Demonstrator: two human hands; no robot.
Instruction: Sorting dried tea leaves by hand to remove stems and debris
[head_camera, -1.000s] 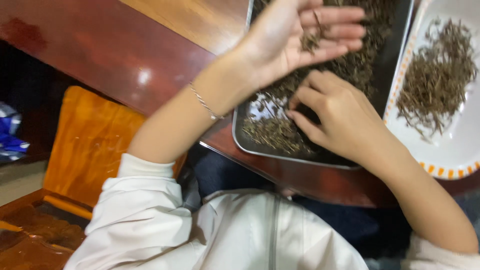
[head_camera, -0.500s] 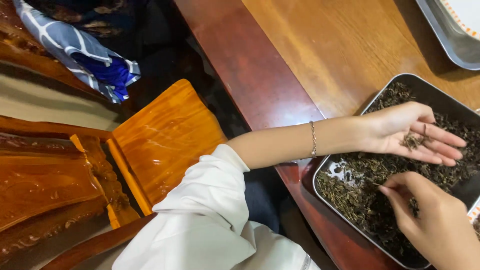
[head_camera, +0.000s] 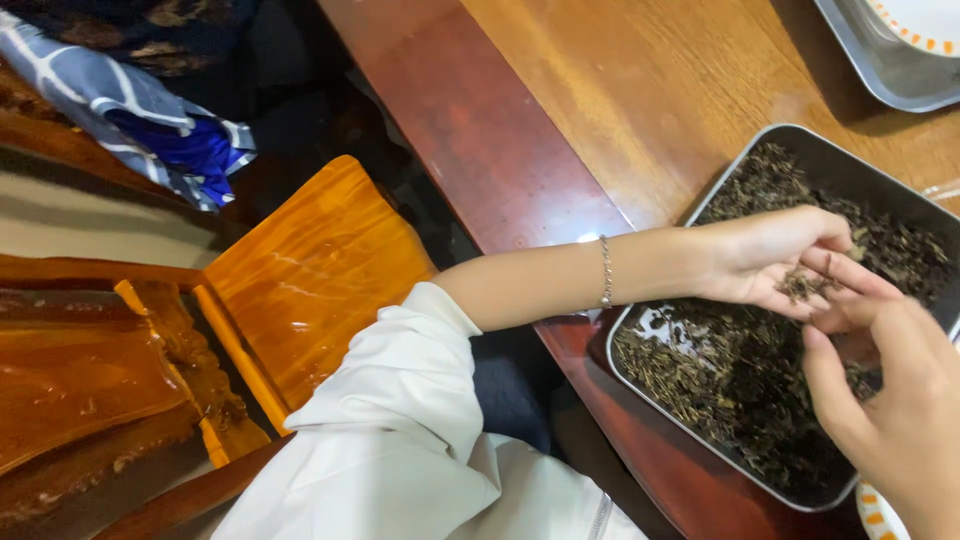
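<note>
A rectangular metal tray (head_camera: 762, 148) full of dark dried leaves (head_camera: 735, 375) sits at the near edge of a wooden table (head_camera: 640, 90). My left hand (head_camera: 765, 258) is held palm up over the tray, cupping a small pile of dried leaves (head_camera: 800, 286). My right hand (head_camera: 885, 395) has come up beside it, its fingertips touching the left palm at that pile. A thin bracelet circles my left wrist. I wear a white sleeve.
A second metal tray (head_camera: 880, 75) holding a white plate with an orange rim (head_camera: 925, 25) stands at the far right. An orange wooden chair (head_camera: 310, 265) is left of me, with blue patterned cloth (head_camera: 160, 120) beyond it. Another plate rim (head_camera: 880, 510) shows bottom right.
The camera swung from looking down at my lap towards the table and chair. My right hand rose out of the tray's leaves to meet my left palm.
</note>
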